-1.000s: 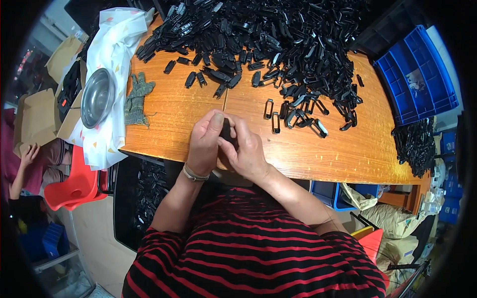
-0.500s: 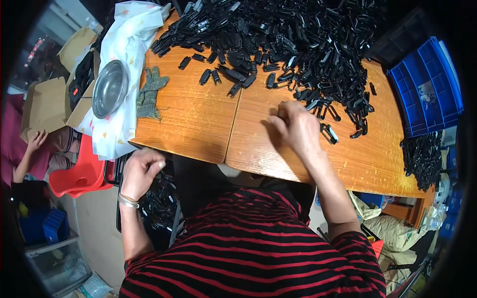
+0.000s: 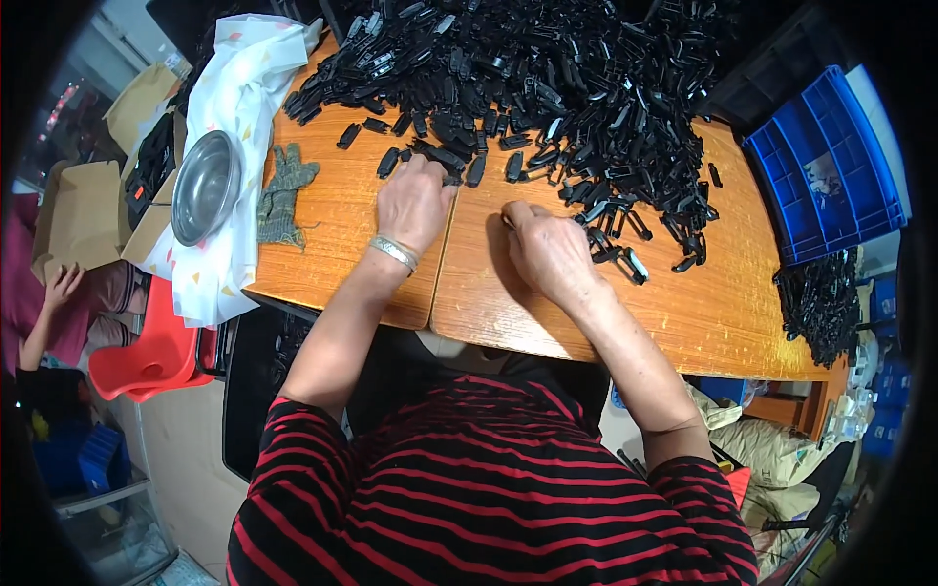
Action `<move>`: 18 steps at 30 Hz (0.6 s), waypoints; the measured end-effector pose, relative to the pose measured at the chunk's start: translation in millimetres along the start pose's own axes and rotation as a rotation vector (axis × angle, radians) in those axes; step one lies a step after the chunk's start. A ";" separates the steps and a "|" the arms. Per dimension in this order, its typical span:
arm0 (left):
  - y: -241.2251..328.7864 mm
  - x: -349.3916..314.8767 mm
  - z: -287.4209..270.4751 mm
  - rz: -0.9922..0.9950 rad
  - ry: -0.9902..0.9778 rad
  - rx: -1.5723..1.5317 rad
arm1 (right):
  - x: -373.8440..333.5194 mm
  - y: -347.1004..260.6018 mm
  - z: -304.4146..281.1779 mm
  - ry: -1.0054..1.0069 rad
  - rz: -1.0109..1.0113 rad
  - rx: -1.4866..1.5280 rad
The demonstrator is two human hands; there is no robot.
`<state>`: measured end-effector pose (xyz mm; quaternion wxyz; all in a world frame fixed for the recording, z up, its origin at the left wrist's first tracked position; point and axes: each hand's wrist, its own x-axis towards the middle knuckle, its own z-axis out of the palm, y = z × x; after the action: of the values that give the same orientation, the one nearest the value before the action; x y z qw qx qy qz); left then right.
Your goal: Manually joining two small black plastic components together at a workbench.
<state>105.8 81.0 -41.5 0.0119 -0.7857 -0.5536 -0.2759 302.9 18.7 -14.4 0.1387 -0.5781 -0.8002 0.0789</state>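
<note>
A large heap of black plastic parts (image 3: 547, 88) spreads over the far half of the wooden table (image 3: 342, 225). My left hand (image 3: 412, 203), a metal watch or bracelet band on its wrist, reaches to the heap's near edge. Its fingers curl down over loose black parts there, and the fingertips are hidden. To its right, my right hand (image 3: 552, 246) hovers low over the tabletop, its fingers pinched together. A small dark bit, likely a black part, shows at its fingertips. Just right of that hand lie several clip-shaped parts (image 3: 625, 262).
A grey knitted glove (image 3: 283, 200) lies on the left of the table, near a metal bowl (image 3: 205, 188) on patterned white sheeting (image 3: 249, 68). A blue crate (image 3: 831, 171) stands at the right. Another person's hand (image 3: 64, 285) touches a cardboard box (image 3: 83, 215) beyond a red chair (image 3: 147, 352).
My left hand has come up from beside the table's front edge, where a bin of black parts was, onto the heap's near edge. My right hand has shifted slightly left and nearer.
</note>
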 end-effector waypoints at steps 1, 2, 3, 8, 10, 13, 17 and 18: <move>1.1 -0.6 0.2 0.004 -0.004 0.001 | -1.6 1.7 3.6 0.019 -0.049 0.035; 2.2 -2.8 -0.6 -0.016 0.016 -0.036 | -2.8 3.5 7.9 0.039 -0.100 0.069; 3.3 -5.5 -1.6 -0.036 0.037 -0.072 | -3.0 7.3 13.0 0.027 -0.101 0.072; 4.3 -24.6 -7.0 -0.444 -0.163 -0.844 | 0.7 -1.1 7.3 0.107 -0.053 0.248; 12.4 -31.3 -7.2 -0.418 -0.100 -1.139 | 1.7 -11.5 2.1 0.177 -0.035 0.392; 16.6 -34.5 -4.4 -0.388 -0.163 -1.080 | 3.9 -24.2 6.1 0.325 0.027 0.541; 20.0 -39.4 -4.0 -0.330 -0.205 -0.955 | 2.1 -29.2 10.9 0.372 -0.015 0.451; 19.2 -41.3 -4.4 -0.292 -0.233 -0.850 | 1.2 -29.2 12.4 0.358 0.000 0.456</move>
<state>111.1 36.4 -50.7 -0.4124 -0.6604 -0.4940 -0.3870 272.3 10.9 -17.6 0.4041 -0.5366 -0.7247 0.1534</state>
